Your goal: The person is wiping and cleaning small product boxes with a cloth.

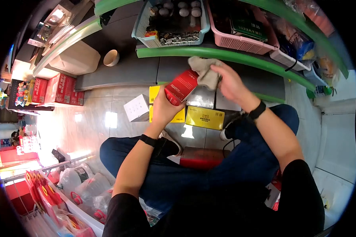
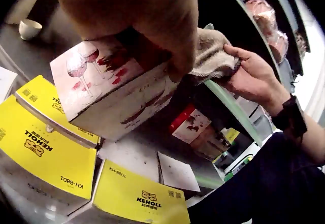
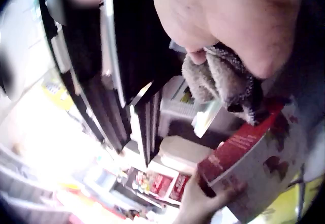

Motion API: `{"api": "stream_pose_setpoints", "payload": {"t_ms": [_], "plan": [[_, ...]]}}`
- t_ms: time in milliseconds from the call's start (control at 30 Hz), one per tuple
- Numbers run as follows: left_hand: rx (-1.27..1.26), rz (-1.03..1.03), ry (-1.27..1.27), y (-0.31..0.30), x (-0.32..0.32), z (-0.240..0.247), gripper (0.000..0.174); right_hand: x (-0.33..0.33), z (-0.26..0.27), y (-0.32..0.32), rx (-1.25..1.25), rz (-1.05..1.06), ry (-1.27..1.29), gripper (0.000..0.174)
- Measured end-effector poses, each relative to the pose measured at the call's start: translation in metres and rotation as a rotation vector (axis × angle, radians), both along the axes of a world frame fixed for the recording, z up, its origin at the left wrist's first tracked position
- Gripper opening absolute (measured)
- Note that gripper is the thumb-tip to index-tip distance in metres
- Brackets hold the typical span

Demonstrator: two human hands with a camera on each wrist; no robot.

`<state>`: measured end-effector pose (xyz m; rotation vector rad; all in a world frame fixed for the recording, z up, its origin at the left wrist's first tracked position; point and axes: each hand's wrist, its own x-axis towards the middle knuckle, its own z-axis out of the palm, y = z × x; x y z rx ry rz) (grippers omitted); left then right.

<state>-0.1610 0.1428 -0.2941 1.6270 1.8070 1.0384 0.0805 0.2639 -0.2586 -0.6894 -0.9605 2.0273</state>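
Basically red/white box, wineglass pics, tilted, L hand gripping.

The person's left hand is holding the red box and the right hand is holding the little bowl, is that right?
Not quite: the right hand is holding a greyish cloth, not the little bowl. The head view shows it, with the bowl sitting on the dark shelf. The left hand really is holding the red box.
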Motion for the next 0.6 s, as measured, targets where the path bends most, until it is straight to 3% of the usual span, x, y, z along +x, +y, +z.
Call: {"api": "stream_pose_setpoints", "payload": {"t_ms": [33,100,133,167,200,233,333,367,467,600], "plan": [[0.001,0.006,-0.020,0.000,0.002,0.001,0.077,-0.010,0.006,-0.015,0.264,-0.078,-0.235,0.035],[0.038,-0.014,-0.044,-0.003,0.003,-0.002,0.072,-0.029,0.008,-0.055,0.542,0.033,-0.423,0.046],[0.075,-0.046,-0.051,-0.006,0.002,-0.009,0.069,-0.038,-0.010,-0.065,1.022,0.052,-0.542,0.056],[0.110,-0.083,-0.060,-0.009,0.003,-0.019,0.067,-0.042,-0.009,-0.077,1.169,0.173,-0.559,0.060],[0.142,-0.127,-0.072,-0.012,0.007,-0.030,0.064,-0.047,-0.009,-0.094,1.326,0.194,-0.826,0.062],[0.222,-0.126,-0.220,-0.012,0.014,-0.039,0.053,-0.047,-0.013,-0.101,1.283,0.210,-0.839,0.064],[0.261,-0.188,0.210,-0.019,0.009,-0.043,0.045,-0.047,-0.023,-0.100,1.231,0.248,-0.819,0.066],[0.285,-0.250,0.275,-0.015,0.002,-0.053,0.054,-0.047,-0.025,-0.097,1.226,0.257,-0.801,0.066],[-0.059,-0.091,-0.170,-0.020,0.016,-0.019,0.066,-0.045,-0.039,-0.083,1.204,0.157,-0.858,0.066],[-0.007,-0.074,-0.075,-0.020,0.015,-0.020,0.076,-0.027,-0.078,-0.038,1.052,0.135,-1.095,0.069]]}}
